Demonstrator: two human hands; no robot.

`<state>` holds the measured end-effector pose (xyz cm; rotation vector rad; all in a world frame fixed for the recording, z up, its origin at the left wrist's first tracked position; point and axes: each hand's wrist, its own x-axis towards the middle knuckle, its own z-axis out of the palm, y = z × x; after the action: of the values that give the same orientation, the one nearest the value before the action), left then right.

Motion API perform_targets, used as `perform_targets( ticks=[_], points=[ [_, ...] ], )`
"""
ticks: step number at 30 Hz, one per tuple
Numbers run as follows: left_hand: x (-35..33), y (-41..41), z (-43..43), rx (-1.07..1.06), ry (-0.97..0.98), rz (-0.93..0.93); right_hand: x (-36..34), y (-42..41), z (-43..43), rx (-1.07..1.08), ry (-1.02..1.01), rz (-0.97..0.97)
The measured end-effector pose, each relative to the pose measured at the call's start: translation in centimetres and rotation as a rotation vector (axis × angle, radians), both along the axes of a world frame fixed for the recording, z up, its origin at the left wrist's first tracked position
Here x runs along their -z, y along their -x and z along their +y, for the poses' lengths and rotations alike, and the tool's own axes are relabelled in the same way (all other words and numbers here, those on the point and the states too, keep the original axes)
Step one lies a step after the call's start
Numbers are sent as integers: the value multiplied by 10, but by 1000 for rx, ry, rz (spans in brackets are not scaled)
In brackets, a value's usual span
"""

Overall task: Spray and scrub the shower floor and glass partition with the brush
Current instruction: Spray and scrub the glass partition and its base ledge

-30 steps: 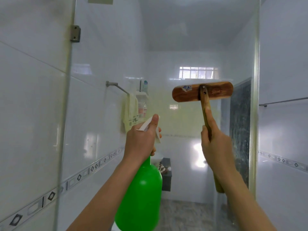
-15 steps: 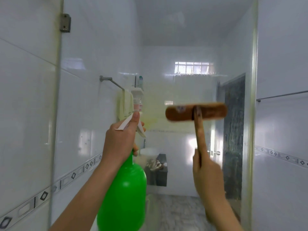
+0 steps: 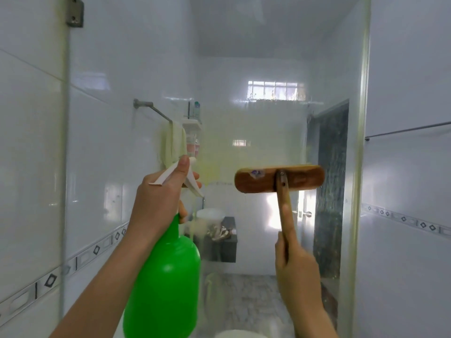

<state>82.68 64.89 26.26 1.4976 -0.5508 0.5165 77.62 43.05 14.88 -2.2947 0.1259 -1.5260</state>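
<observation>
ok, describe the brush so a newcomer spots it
Start at the glass partition mid-view. Right of the green spray bottle, the right hand holds the brush up. It is the only wooden thing: a flat oblong head on a stick.

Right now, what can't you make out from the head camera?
Head view:
- brush bristles: hidden behind its wooden back.
- spray bottle base: cut off by the bottom edge.
- brush handle's lower part: covered by the right hand.
- floor: blurred through the smeared glass partition.

Glass partition (image 3: 268, 132) close ahead, tiled wall (image 3: 29, 142) at left, open gap between spray bottle (image 3: 166, 284) and brush handle (image 3: 284, 198).
</observation>
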Motion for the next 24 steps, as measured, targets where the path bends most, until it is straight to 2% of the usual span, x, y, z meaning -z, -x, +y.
perform_targets(
  ticks=[6, 8, 11, 13, 15, 18, 20, 22, 24],
  points=[
    [1, 4, -5, -10, -3, 10, -128, -12, -30, 33, -12, -174],
    [0, 4, -8, -5, 10, 5, -114, -4, -33, 54, 6, -143],
    [-1, 4, -10, 19, 41, -7, -23, 15, -20, 38, -81, 30],
    [0, 6, -10, 41, 58, -16, 13, 24, -12, 51, -135, 93],
    [1, 7, -11, 47, 50, -16, -2, 18, -22, 48, -138, 47],
    [1, 6, -11, 48, 52, -22, -75, 7, -41, 76, -85, -117],
    [2, 6, -12, 43, 59, -23, -100, 8, -53, 102, -90, -171],
    [2, 7, -13, 50, 79, -25, -77, 10, -49, 81, -195, -121],
    [1, 9, -14, 56, 84, -24, -24, 18, -36, 66, -299, -20]
  ],
)
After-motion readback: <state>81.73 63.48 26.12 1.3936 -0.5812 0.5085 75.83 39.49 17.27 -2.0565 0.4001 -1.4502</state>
